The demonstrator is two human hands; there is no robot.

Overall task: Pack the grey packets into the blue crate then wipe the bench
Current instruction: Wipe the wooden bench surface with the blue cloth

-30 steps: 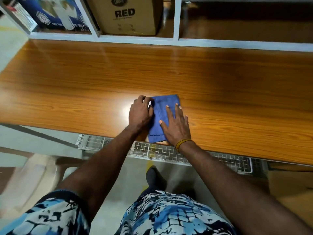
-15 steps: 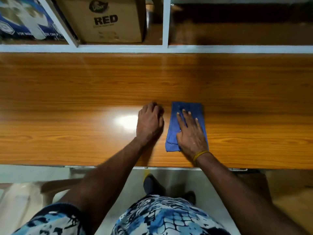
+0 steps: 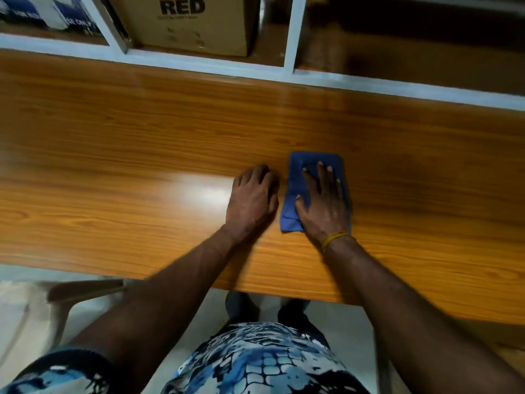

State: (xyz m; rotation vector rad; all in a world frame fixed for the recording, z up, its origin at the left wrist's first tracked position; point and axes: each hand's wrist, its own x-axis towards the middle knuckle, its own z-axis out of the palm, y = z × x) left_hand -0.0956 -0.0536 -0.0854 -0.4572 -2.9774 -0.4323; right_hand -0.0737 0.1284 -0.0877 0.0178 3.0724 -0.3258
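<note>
A folded blue cloth (image 3: 298, 172) lies flat on the glossy wooden bench (image 3: 113, 166), a little right of centre. My right hand (image 3: 324, 206) presses down on it with the palm flat and the fingers spread, covering most of its right half. My left hand (image 3: 252, 203) rests on the bare bench just left of the cloth, fingers curled under, holding nothing and a small gap away from the cloth's edge. No grey packets and no blue crate are in view.
White shelf framing (image 3: 292, 38) runs along the back of the bench. A cardboard box marked RED (image 3: 193, 24) stands in one bay, a blue and white box (image 3: 42, 15) in the bay to its left. A chair (image 3: 79, 291) stands at the lower left.
My left hand has let go of the cloth's left edge and now sits beside it. My right hand has slid the cloth to the right and slightly farther from the front edge.
</note>
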